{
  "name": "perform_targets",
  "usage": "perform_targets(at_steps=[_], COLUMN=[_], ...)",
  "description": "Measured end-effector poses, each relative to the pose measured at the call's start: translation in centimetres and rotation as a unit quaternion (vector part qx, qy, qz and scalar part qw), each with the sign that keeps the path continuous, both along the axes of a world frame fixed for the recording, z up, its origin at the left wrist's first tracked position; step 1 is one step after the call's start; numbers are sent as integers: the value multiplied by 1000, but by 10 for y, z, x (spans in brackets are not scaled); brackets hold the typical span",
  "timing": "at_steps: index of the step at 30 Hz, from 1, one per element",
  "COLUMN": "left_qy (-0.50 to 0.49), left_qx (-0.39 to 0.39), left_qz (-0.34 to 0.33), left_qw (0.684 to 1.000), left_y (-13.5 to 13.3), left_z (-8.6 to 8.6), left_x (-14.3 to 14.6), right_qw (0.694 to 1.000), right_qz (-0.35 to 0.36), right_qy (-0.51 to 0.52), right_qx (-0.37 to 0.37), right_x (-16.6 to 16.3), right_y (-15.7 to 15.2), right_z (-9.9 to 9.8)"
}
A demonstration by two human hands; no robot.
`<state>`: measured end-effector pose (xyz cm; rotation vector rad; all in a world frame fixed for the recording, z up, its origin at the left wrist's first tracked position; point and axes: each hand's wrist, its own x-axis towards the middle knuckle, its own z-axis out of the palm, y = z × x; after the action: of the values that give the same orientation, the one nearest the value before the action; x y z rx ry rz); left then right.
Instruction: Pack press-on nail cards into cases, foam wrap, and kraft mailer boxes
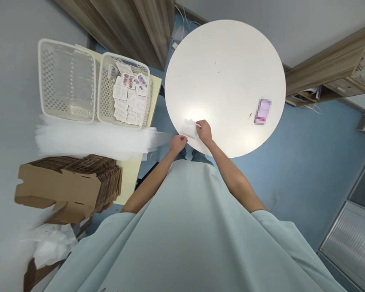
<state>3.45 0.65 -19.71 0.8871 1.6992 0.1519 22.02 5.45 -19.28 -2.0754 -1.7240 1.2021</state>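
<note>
A small piece of thin white wrapping [189,129], foam sheet or soft film, lies at the near edge of the round white table [225,73]. My right hand [204,132] rests on the table with its fingers closed on the right edge of this wrapping. At the table's rim, just below the wrapping's lower left corner, is my left hand [178,144]. Its thumb and fingertips are pressed together; whether they grip a corner of the wrapping is too small to make out. A stack of white foam sheets [94,140] reaches from the left almost to my left wrist.
One white basket [40,81] looks see-through inside; a second basket [99,89] holds many small printed cards [130,95]. Flattened brown cardboard boxes [63,186] lie below the foam stack. A blurred pinkish-purple object [263,111] is on the table's right. Wooden shelving [325,65] stands farther right.
</note>
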Motion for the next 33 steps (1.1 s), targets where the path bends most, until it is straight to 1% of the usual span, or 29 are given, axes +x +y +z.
perform_targets(at_steps=[3,6,11,16,20,23,27,30,33], left_qy=[-12,-18,-6,11,29,37,54,79,137], left_qx=[12,24,55,66,90,114,137,152,158], left_qz=[5,9,-4,24,60,113,203,240,243], left_qw=[1000,1000,998,997,994,986,968,955,947], left_y=[-2,-4,-5,-11,-24,-43,-79,-108,-133], left_z=[8,14,25,45,72,96,124,136,142], left_x=[-2,0,5,-2,-14,-27,-57,-88,-124], right_qw=[999,997,996,994,993,990,986,982,978], right_qz=[-33,-57,-76,-66,-37,-1,46,66,86], right_qy=[29,38,49,81,101,123,141,146,147], right_qx=[18,22,23,43,52,65,80,100,122], right_x=[11,24,46,64,67,61,45,30,10], right_y=[-15,-28,-42,-39,-27,-18,-13,-16,-23], right_z=[14,26,41,50,53,55,63,76,93])
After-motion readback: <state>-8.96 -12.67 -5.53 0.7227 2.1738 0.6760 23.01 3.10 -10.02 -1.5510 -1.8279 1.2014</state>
